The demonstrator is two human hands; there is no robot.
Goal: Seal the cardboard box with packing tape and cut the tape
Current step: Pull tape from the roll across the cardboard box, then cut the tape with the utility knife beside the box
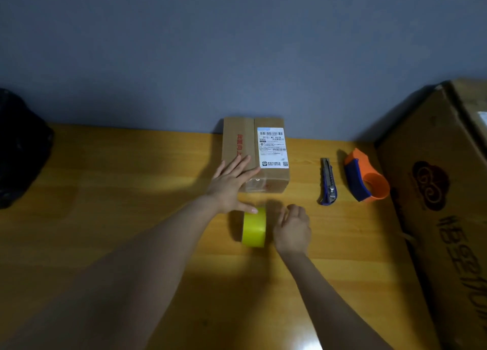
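Note:
A small cardboard box (266, 175) with a white shipping label stands on the wooden table (131, 191) against the wall. My left hand (232, 183) lies flat with spread fingers on the box's near left corner, its thumb touching the top of a yellow tape roll (254, 227) standing on edge in front of the box. My right hand (292, 229) is just right of the roll, fingers curled, touching or nearly touching its side; I cannot tell if it grips it. A blue utility knife (328, 182) lies to the right of the box.
An orange and blue tape dispenser (365, 177) lies right of the knife. A large cardboard box (442, 204) fills the right side. A black bag (21, 149) sits at the table's left end. A grey wall runs behind the table.

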